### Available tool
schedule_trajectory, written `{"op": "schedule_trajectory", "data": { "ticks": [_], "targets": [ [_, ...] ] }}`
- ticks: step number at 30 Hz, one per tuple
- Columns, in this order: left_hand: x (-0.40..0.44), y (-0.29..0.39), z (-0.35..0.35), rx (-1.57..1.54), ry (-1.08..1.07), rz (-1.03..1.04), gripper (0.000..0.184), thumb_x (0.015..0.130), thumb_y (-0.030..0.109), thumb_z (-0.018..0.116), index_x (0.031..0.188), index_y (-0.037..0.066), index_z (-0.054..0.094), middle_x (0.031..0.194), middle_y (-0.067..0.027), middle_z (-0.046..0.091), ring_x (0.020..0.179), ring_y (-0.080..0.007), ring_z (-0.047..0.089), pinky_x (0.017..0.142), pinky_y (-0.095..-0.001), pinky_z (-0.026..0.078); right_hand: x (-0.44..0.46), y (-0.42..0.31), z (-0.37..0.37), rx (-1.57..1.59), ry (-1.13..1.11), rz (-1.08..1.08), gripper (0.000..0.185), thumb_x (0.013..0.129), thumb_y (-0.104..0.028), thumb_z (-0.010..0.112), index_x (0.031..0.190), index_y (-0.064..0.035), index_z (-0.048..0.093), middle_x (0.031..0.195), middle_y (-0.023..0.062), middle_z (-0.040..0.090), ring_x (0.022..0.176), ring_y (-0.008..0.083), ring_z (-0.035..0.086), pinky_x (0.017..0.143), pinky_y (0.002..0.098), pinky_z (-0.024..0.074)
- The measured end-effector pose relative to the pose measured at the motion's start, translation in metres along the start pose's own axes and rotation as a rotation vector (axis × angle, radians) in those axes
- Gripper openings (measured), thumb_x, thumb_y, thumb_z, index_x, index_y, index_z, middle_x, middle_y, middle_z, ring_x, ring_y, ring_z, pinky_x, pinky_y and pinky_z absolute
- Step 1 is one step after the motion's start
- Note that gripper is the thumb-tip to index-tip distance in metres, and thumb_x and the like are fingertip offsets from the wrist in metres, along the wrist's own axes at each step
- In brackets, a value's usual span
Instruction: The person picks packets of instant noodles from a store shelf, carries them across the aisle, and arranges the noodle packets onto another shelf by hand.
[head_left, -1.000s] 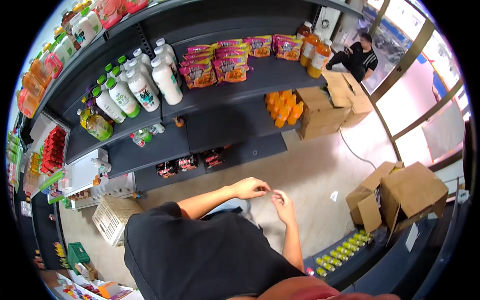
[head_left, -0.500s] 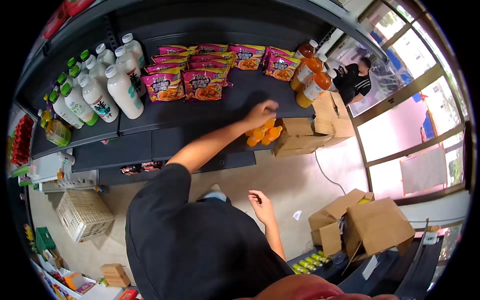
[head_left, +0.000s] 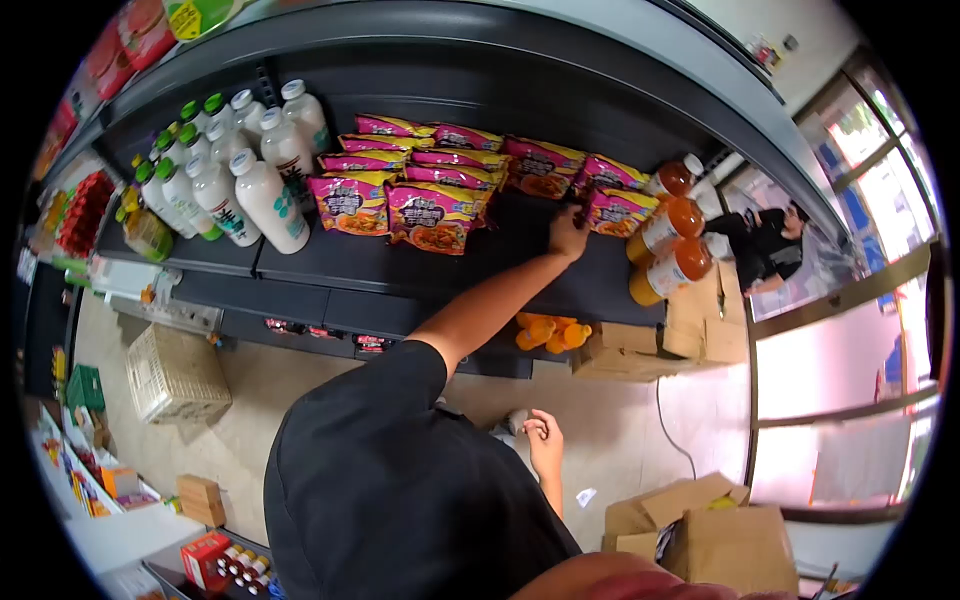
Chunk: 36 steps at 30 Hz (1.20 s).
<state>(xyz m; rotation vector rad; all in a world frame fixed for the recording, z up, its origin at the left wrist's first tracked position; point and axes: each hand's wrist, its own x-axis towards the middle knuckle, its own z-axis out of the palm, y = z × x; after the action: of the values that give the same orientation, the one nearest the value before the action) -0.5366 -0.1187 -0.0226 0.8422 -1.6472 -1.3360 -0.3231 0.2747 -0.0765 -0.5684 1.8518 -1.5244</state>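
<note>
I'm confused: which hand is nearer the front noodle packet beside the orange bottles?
Left: the left hand is close beside the noodle packet; the right hand is well away, near the body.

Left hand (head_left: pixel 569 234) reaches out, arm (head_left: pixel 500 305) extended; right hand (head_left: pixel 545 446) hangs half-curled.

Looking forward and down from head height, past the black-shirted torso (head_left: pixel 400 490), facing the front edge of the shelf (head_left: pixel 370 265) from near, covering floor (head_left: pixel 270 400) below.

Whether the left hand (head_left: pixel 569 237) touches the noodle packet (head_left: pixel 618 212) is unclear; the green package (head_left: pixel 198 17) is cut off.
</note>
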Motion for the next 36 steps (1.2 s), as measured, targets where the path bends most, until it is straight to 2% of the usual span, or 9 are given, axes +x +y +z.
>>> {"op": "schedule_trajectory", "data": {
  "ticks": [6,10,13,16,20,22,25,30,36],
  "targets": [
    [-0.024,0.015,-0.017,0.213,0.222,0.230,0.019,0.100,0.018,0.066,0.099,0.000,0.062,0.088,-0.0165,0.066,0.074,-0.0300,0.067,0.067,-0.0429,0.052,0.076,-0.049,-0.024,-0.244,-0.044,-0.221,0.016,0.096,-0.004,0.064,0.110,0.0043,0.066,0.094,0.0088,0.071,0.084,0.0129,0.065,0.078,0.0270,0.0515],
    [-0.072,0.047,-0.069,0.039,0.066,0.024,0.016,0.100,0.014,0.064,0.093,0.001,0.057,0.084,-0.0178,0.064,0.082,-0.0351,0.066,0.072,-0.0443,0.050,0.135,-0.099,-0.046,-0.334,-0.040,-0.567,0.012,0.093,-0.004,0.065,0.101,0.0036,0.068,0.093,0.0090,0.070,0.087,0.0176,0.066,0.082,0.0321,0.0511],
    [-0.119,0.045,-0.107,0.144,0.185,0.149,0.014,0.100,0.010,0.062,0.097,0.002,0.051,0.076,-0.0174,0.065,0.072,-0.0344,0.068,0.066,-0.0437,0.051,0.183,-0.119,-0.052,-0.258,-0.125,-0.867,0.022,0.092,-0.005,0.066,0.112,0.0011,0.065,0.107,0.0119,0.068,0.099,0.0232,0.064,0.086,0.0355,0.0491],
    [-0.151,0.072,-0.129,0.055,0.215,0.032,0.015,0.102,0.011,0.061,0.100,0.003,0.048,0.074,-0.0158,0.065,0.065,-0.0287,0.068,0.059,-0.0408,0.051,0.211,-0.156,-0.030,-0.239,0.077,-0.939,0.049,0.093,-0.007,0.066,0.139,-0.0011,0.052,0.135,0.0184,0.057,0.122,0.0317,0.057,0.098,0.0405,0.0477],
    [-0.165,0.077,-0.136,0.041,0.258,-0.087,0.013,0.104,0.011,0.058,0.102,0.004,0.047,0.076,-0.0118,0.066,0.063,-0.0194,0.067,0.052,-0.0357,0.050,0.251,-0.166,-0.007,-0.097,-0.017,-0.642,0.083,0.094,-0.012,0.068,0.161,-0.0053,0.021,0.161,0.0230,0.032,0.145,0.0405,0.038,0.118,0.0498,0.0353],
    [-0.170,0.077,-0.133,-0.002,0.274,-0.051,0.011,0.104,0.011,0.057,0.105,0.005,0.048,0.080,-0.0100,0.067,0.062,-0.0158,0.066,0.050,-0.0333,0.049,0.270,-0.148,0.000,-0.218,-0.043,-0.669,0.076,0.092,-0.023,0.072,0.155,-0.0024,0.033,0.146,0.0266,0.047,0.131,0.0425,0.051,0.106,0.0484,0.0440],
    [-0.179,0.095,-0.131,-0.138,0.330,-0.114,0.041,0.106,0.014,0.054,0.146,0.010,0.046,0.088,-0.0056,0.065,0.062,-0.0104,0.059,0.055,-0.0301,0.050,0.256,-0.143,0.006,-0.470,0.004,-0.703,0.072,0.090,-0.030,0.074,0.146,0.0004,0.041,0.123,0.0278,0.063,0.108,0.0461,0.064,0.089,0.0499,0.0514],
    [-0.192,0.059,-0.146,-0.142,0.155,-0.048,0.051,0.103,0.014,0.061,0.151,0.009,0.046,0.090,-0.0055,0.067,0.066,-0.0109,0.059,0.061,-0.0304,0.050,0.260,-0.133,0.001,-0.545,-0.037,-0.716,0.072,0.089,-0.036,0.076,0.143,0.0005,0.044,0.120,0.0289,0.065,0.108,0.0475,0.065,0.086,0.0497,0.0512],
    [-0.255,0.076,-0.183,0.078,0.140,-0.006,0.059,0.094,0.015,0.073,0.148,0.008,0.051,0.089,-0.0083,0.066,0.072,-0.0126,0.059,0.068,-0.0310,0.049,0.224,-0.145,0.028,-0.192,-0.221,-0.623,0.061,0.088,-0.019,0.066,0.139,0.0046,0.044,0.118,0.0254,0.065,0.107,0.0389,0.067,0.092,0.0440,0.0507]
  ]
}}
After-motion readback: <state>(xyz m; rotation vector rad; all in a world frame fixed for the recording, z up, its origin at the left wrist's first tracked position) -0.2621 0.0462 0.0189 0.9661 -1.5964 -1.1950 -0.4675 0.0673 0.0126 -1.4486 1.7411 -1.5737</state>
